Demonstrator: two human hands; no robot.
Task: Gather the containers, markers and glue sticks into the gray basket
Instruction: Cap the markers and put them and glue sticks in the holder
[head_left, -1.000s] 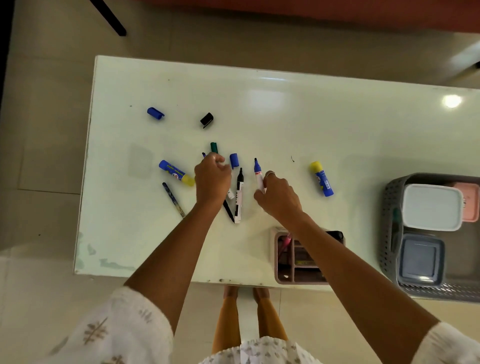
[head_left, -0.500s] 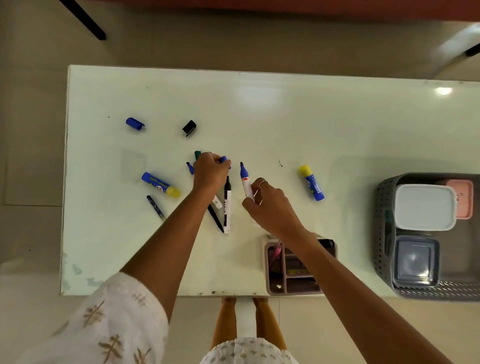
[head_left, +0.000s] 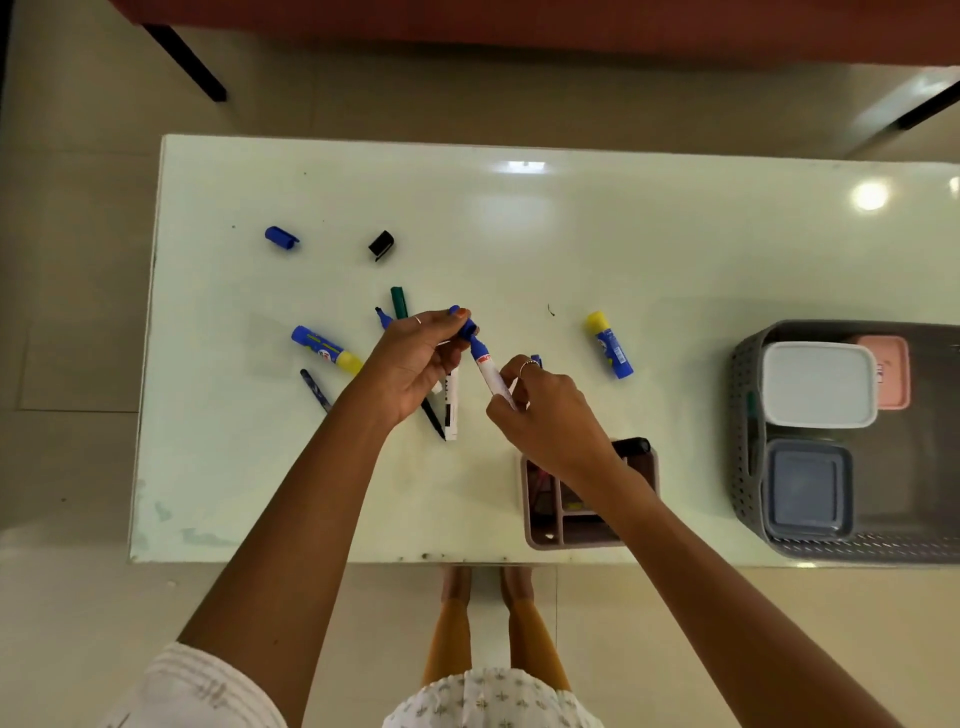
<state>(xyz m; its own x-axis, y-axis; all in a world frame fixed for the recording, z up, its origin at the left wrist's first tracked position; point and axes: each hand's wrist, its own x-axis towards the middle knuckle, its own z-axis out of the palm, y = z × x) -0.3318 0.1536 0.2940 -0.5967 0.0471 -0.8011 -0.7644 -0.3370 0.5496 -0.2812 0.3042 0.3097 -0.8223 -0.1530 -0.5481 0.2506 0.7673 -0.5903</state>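
Above table (head_left: 675, 270), blue marker (head_left: 488, 371) tilted, cap end up-left, 2 hands' grip

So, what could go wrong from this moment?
1. The left hand is pushing a blue cap onto the marker held by the right hand; if misaligned, ink may get on the fingers.
2. The loose caps lie far from the other markers and may be forgotten.
3. The basket already holds three containers, so room may be tight.
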